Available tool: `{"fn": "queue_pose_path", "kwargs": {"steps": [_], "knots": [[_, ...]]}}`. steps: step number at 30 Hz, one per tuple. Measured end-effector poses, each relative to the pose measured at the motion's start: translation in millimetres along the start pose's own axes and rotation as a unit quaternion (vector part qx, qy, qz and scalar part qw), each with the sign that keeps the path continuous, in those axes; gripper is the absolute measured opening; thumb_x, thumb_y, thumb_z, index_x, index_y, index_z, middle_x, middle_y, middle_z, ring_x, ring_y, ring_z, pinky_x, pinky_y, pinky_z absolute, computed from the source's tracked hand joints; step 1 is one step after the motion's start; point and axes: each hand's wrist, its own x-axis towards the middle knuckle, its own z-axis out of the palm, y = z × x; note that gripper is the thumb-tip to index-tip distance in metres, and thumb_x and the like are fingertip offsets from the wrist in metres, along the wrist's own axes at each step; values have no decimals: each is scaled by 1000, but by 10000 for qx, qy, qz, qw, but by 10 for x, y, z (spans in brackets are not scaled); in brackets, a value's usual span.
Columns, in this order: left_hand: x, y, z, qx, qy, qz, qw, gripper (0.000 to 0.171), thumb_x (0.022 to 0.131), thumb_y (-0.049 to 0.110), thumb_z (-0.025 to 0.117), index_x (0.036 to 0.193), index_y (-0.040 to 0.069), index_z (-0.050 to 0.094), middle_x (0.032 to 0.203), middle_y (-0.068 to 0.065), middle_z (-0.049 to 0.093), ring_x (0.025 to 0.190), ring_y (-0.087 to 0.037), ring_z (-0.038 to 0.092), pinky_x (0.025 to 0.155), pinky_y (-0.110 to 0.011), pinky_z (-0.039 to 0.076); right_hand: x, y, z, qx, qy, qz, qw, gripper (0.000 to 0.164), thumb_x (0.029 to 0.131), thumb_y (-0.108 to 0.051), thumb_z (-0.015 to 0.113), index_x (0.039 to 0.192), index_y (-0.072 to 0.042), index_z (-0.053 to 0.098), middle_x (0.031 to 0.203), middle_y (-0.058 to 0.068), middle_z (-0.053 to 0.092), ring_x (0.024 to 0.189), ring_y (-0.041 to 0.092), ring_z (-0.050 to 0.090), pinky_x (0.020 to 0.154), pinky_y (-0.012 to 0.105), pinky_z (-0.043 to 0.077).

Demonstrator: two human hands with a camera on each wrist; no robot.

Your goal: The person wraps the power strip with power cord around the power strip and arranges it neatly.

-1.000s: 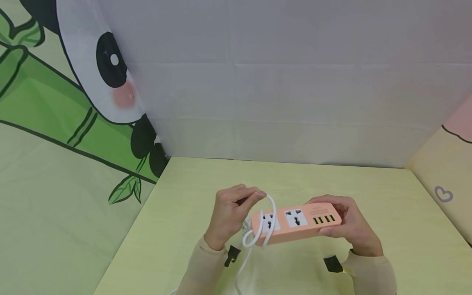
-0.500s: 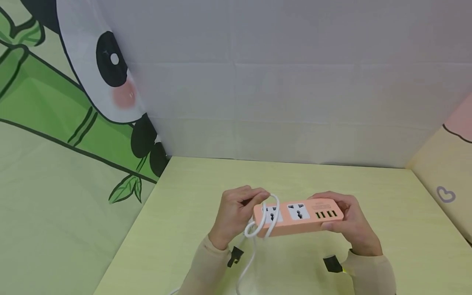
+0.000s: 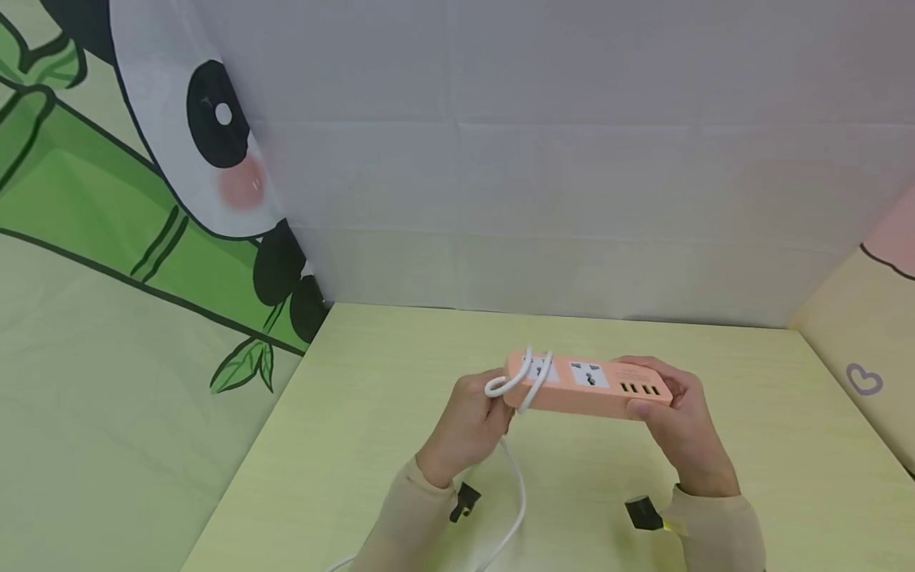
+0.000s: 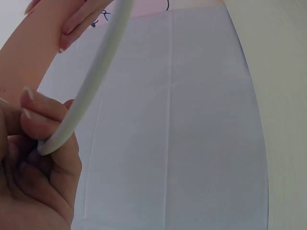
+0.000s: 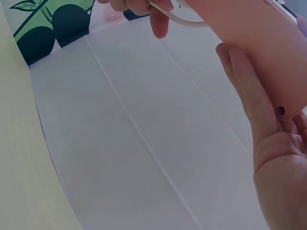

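Note:
A pink power strip (image 3: pixel 588 400) with white sockets and several USB ports is held up over the table, tilted slightly. My right hand (image 3: pixel 679 421) grips its right end, thumb on the front edge and fingers behind; they lie along the underside in the right wrist view. White cord (image 3: pixel 541 380) loops around the strip's left end. My left hand (image 3: pixel 468 425) is at that end, partly behind it. In the left wrist view, curled fingers (image 4: pixel 45 115) pinch the cord (image 4: pixel 93 81). More cord (image 3: pixel 520 500) hangs below toward the table's near edge.
The pale yellow table (image 3: pixel 386 357) spreads beneath both hands. A grey-white wall sheet (image 3: pixel 557 175) stands behind it, with a panda-and-bamboo print (image 3: pixel 164 206) at the left and a cream panel (image 3: pixel 858 342) at the right. Black wrist-worn pieces (image 3: pixel 643 513) sit by the sleeves.
My left hand has moved from above the strip's left end down and behind it, taking the cord along. The strip has risen and shifted slightly right in my right hand.

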Motion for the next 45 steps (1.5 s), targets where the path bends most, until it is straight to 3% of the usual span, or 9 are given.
{"fn": "queue_pose_path", "kwargs": {"steps": [2,6,15,25,30,37,40,45], "knots": [[6,30,18,-165,-177,-294,9993,27,105,2,47,87,7,67,58,-1,55,50,1,46,49,-18,41,12,5,-1,3,95,-21,10000,44,89,14,52,124,-6,69,117,0,71,101,10,64,83,24,53],[11,70,28,-347,-329,-658,9967,27,102,-3,42,90,7,65,56,-1,52,47,0,47,46,-19,38,32,18,-6,62,215,-70,9997,41,90,12,54,123,-7,70,116,-1,71,100,10,64,84,24,53],[34,85,36,-906,-354,-1013,9901,24,107,18,53,111,3,71,63,-9,61,53,-7,57,56,-25,56,52,27,68,216,1054,-36,9942,36,91,10,58,124,0,68,114,5,72,102,15,61,85,25,53],[38,116,33,-1189,-368,-1353,9830,23,107,18,53,108,4,71,66,-5,60,54,-5,57,59,-27,59,98,48,113,754,1201,-534,9885,34,91,14,55,119,3,70,113,6,74,97,14,65,82,22,56],[31,128,24,-1196,-355,-1390,9824,21,106,20,55,104,7,72,64,-4,59,53,-6,57,55,-24,54,122,48,103,786,1354,-774,9846,35,90,18,54,118,4,70,111,6,73,95,13,67,83,21,58],[-13,173,31,-1232,-594,-1370,9811,21,106,21,55,101,8,71,61,-2,55,50,-5,52,48,-21,47,97,-1,75,936,2586,-762,9584,31,87,20,57,114,10,70,105,13,71,92,17,69,80,23,60],[-32,182,36,-1121,-651,-1322,9827,23,107,23,53,102,9,71,61,-2,55,49,-5,52,47,-22,47,78,-19,87,685,2778,-748,9553,34,85,23,60,115,11,69,105,12,72,91,16,70,80,22,60],[-61,198,0,-829,-475,-1184,9884,24,107,22,53,102,10,72,60,-1,55,45,-4,49,44,-25,49,61,-51,127,255,3017,-863,9492,38,82,25,63,117,12,68,107,12,72,90,16,69,79,21,59]]}}
